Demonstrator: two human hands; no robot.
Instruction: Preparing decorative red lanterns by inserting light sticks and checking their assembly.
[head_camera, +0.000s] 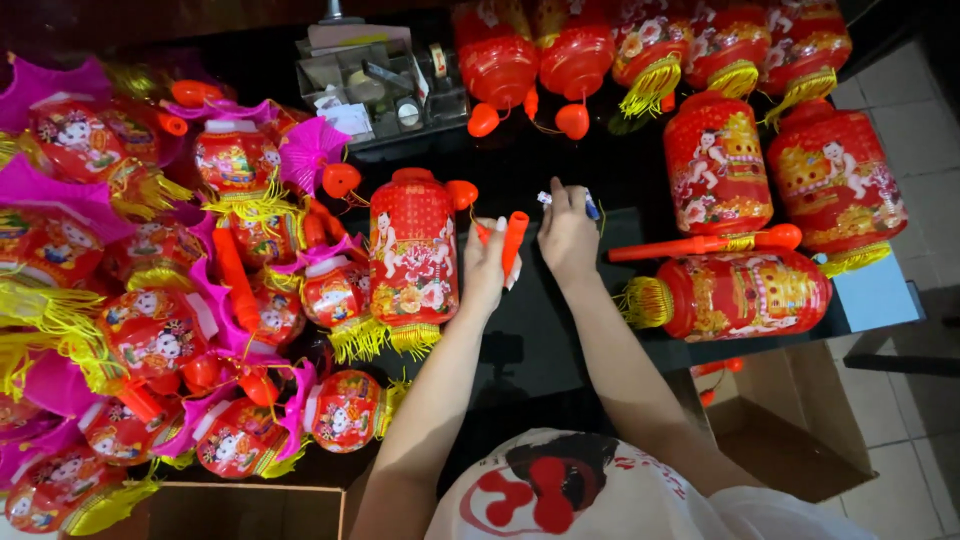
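Observation:
My left hand (487, 268) grips an orange plastic handle stick (513, 240), held upright over the dark table (530, 330). Just left of it stands a red paper lantern (413, 252) with a yellow fringe at its bottom and an orange bulb on a wire at its top. My right hand (567, 235) is closed on a small white and blue object (590, 203), which I cannot identify. The two hands are close together, almost touching.
A heap of red and pink lanterns (150, 300) fills the left side. More red lanterns (740, 290) lie right and along the back, one with an orange stick (690, 245). A clear tray of small items (380, 85) sits at the back. A cardboard box (790, 420) stands lower right.

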